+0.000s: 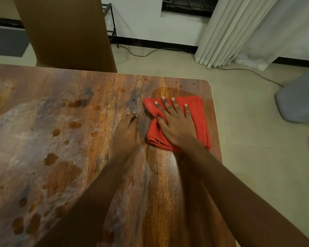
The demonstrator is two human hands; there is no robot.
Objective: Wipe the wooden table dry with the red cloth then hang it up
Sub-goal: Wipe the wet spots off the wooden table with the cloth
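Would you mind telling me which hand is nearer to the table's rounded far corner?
Right. The right hand lies flat on the red cloth close to that corner; the left hand rests on bare wood beside the cloth, farther away.

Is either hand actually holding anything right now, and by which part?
Nothing is gripped. The right hand lies flat, fingers spread, pressing on the middle of the folded red cloth. The left hand rests on the bare wooden table.
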